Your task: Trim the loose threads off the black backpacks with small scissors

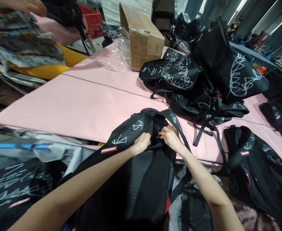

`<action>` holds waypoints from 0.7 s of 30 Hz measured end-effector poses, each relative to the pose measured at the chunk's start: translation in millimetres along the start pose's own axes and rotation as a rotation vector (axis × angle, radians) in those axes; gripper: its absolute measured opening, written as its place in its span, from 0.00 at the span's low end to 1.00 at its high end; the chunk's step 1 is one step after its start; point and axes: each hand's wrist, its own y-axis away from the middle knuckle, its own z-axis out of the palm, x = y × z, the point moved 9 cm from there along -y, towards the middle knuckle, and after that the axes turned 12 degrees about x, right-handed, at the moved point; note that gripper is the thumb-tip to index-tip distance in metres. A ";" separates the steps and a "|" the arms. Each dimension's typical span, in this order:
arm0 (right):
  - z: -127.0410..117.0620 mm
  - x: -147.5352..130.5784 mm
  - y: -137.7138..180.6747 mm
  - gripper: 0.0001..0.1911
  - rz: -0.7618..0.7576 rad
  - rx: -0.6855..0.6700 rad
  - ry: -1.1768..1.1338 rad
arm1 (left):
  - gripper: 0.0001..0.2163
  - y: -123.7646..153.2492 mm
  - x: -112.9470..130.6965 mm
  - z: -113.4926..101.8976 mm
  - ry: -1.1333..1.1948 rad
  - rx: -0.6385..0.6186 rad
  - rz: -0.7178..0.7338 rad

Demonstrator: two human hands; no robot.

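Observation:
Directly before me a black backpack (141,179) leans over the near edge of the pink-topped table, its top opening facing me. White scrawled marks and a red-and-white label show on its left side. My left hand (143,142) is closed in a fist at the left rim of the opening and grips the bag's fabric there. On the other side of the opening, my right hand (169,136) has its fingers curled and pinched at the rim. What lies between those fingers is too small and dark to make out.
Several black bags (179,70) with white scribbles are piled at the back right. More backpacks lie at the right (253,166) and lower left (18,183). A cardboard box (143,41) and clear plastic wrap (115,56) sit on the pink table (66,99). Another person's hand (32,6) shows top left.

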 end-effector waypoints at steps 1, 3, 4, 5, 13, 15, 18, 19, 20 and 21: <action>2.0 0.1 -0.7 0.07 -0.001 0.000 -0.002 | 0.04 0.1 -1.0 0.3 0.004 -0.003 0.000; 6.7 -0.2 -3.0 0.07 -0.007 0.002 -0.006 | 0.04 1.3 -2.7 -1.1 0.019 -0.009 0.003; 9.0 -0.8 -4.5 0.07 -0.014 0.003 -0.004 | 0.04 2.2 -3.1 -2.5 0.028 -0.014 0.006; 11.2 -2.0 -6.0 0.07 -0.027 0.001 -0.002 | 0.04 3.2 -3.3 -4.2 0.037 -0.018 0.011; 16.4 -8.6 -9.5 0.07 -0.093 -0.034 0.003 | 0.07 5.5 -2.2 -8.6 0.031 -0.013 0.033; 14.9 -8.2 -8.2 0.06 -0.089 -0.024 0.009 | 0.08 4.4 -2.7 -3.4 0.024 -0.010 0.029; 14.3 -7.5 -6.9 0.07 -0.084 -0.010 0.022 | 0.07 1.6 -2.4 3.1 0.028 -0.001 0.040; 14.9 -7.5 -6.8 0.07 -0.085 -0.010 0.022 | 0.07 0.6 -3.1 4.5 0.030 -0.002 0.036; 15.7 -7.4 -6.8 0.06 -0.085 -0.011 0.022 | 0.07 -0.3 -4.0 5.4 0.034 -0.005 0.031; 16.7 -7.2 -7.0 0.06 -0.084 -0.012 0.021 | 0.06 -0.9 -5.0 5.6 0.041 -0.009 0.025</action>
